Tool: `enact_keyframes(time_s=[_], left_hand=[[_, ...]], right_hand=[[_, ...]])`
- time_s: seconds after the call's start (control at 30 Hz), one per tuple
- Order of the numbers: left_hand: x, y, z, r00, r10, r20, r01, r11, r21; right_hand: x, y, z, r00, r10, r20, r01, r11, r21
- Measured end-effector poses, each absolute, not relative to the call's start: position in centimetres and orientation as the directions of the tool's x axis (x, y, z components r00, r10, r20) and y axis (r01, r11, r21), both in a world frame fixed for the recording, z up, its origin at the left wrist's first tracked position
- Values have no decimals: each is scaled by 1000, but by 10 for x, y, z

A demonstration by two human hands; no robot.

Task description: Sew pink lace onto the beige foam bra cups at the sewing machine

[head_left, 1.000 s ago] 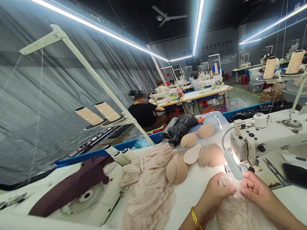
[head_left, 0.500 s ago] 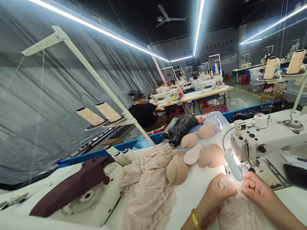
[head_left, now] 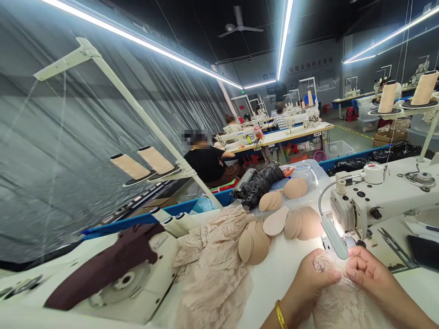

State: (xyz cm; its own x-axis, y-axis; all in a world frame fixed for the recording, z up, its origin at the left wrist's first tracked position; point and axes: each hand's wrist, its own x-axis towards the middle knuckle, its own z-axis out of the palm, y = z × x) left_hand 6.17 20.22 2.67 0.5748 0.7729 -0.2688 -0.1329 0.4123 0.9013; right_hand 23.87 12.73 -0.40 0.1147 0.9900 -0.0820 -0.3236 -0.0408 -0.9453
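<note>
Both hands pinch a pale beige lace piece [head_left: 338, 301] at its upper edge, just below the small lamp [head_left: 334, 238] of the white sewing machine [head_left: 363, 198]. My left hand [head_left: 310, 281], with a yellow bracelet at the wrist, grips the lace from the left, thumb on top. My right hand [head_left: 368, 272] is closed on it from the right, fingers curled. The needle area is partly hidden behind the lamp. Stacks of beige oval pads [head_left: 254, 242] and a heap of beige lace [head_left: 212, 260] lie to the left.
Dark maroon cloth [head_left: 106, 269] drapes over another machine at the left. Metal tweezers [head_left: 398, 246] and a dark phone-like object [head_left: 425, 251] lie at the right. Behind the pads are a clear plastic bin [head_left: 317, 176] and a black bag [head_left: 262, 183]. A person in black [head_left: 206, 162] sits beyond.
The ceiling fan blades have turned. Both hands keep nearly the same place and hold on the lace.
</note>
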Motion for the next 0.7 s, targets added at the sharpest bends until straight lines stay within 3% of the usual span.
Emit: enact_keyframes(time_s=[0.3, 0.4, 0.53, 0.63, 0.7], left_hand=[[60, 203, 30, 517, 828, -219, -85, 305, 949], [59, 205, 24, 380, 916, -126, 25, 126, 992], [55, 201, 22, 135, 984, 117, 230, -146, 962], [55, 191, 27, 258, 953, 161, 239, -224, 945], [58, 185, 31, 413, 910, 40, 197, -132, 971]], right_hand=[[238, 127, -2, 117, 988, -105, -387, -53, -921], [238, 126, 0, 129, 984, -120, -390, -61, -919], [237, 125, 1, 163, 977, -138, -376, -68, -924], [234, 125, 2, 177, 974, -140, -384, -62, -921], [232, 125, 3, 180, 975, -130, -372, -54, -927]])
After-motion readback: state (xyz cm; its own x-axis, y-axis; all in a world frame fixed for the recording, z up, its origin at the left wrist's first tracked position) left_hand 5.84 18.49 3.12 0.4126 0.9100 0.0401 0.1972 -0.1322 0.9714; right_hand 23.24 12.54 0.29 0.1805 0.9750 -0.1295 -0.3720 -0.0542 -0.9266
